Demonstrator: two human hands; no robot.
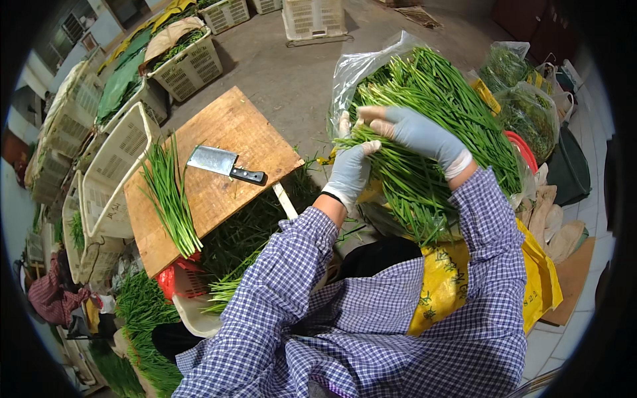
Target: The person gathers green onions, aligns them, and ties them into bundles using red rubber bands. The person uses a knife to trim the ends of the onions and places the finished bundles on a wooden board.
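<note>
A large heap of green garlic chives (448,99) fills an open clear plastic bag (343,74) in front of me at the right. My left hand (348,169), in a pale glove, is closed around the cut ends of a chive bunch (398,154) at the heap's near left side. Over the same bunch lies my right hand (415,130), also gloved, its fingers bent against the stalks; whether it grips any is unclear. On the tilted wooden board (234,124) to the left rest a cleaver (214,159) with a black handle and a separate bunch of chives (169,194).
White plastic crates (186,69) with greens stand along the left and back. Loose leaves (244,219) lie below the board, beside more chives (144,303). A yellow sack (443,278) lies across my lap. Filled clear bags (527,114) stand right; another person (57,293) is at far left.
</note>
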